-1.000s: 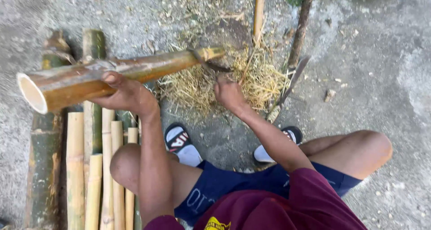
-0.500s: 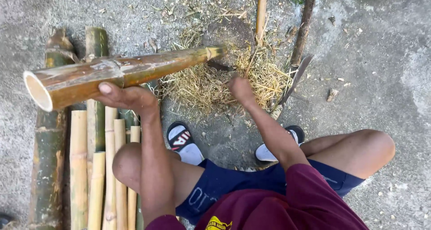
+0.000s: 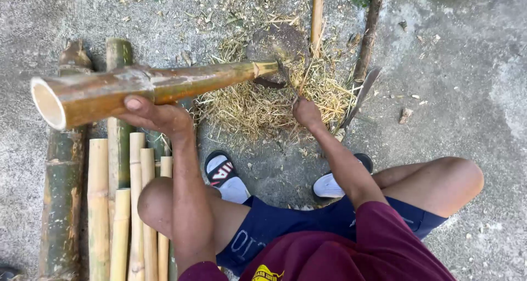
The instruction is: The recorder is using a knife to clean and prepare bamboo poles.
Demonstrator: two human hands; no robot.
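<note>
on a rough concrete ground, seen from above: a seated person in dark blue shorts and a maroon shirt, knees spread, feet in sandals. the left hand (image 3: 156, 116) is closed around a thick bamboo pole (image 3: 148, 89) from below, thumb lying on its near side; the pole is held off the ground, nearly level, its hollow cut end pointing toward the left edge of the view and its narrower far end reaching over a pile of straw-like shavings (image 3: 263, 102). the right hand (image 3: 306, 112) is clenched on the handle of a blade (image 3: 286, 79), whose tip lies at the pole's far end above the shavings. a second knife (image 3: 359, 97) rests on the ground just right of the pile. split bamboo strips (image 3: 123, 204), pale yellow, lie side by side beneath the left arm, beside a green bamboo trunk (image 3: 61, 193). two thin poles (image 3: 343, 23) extend toward the top edge.
</note>
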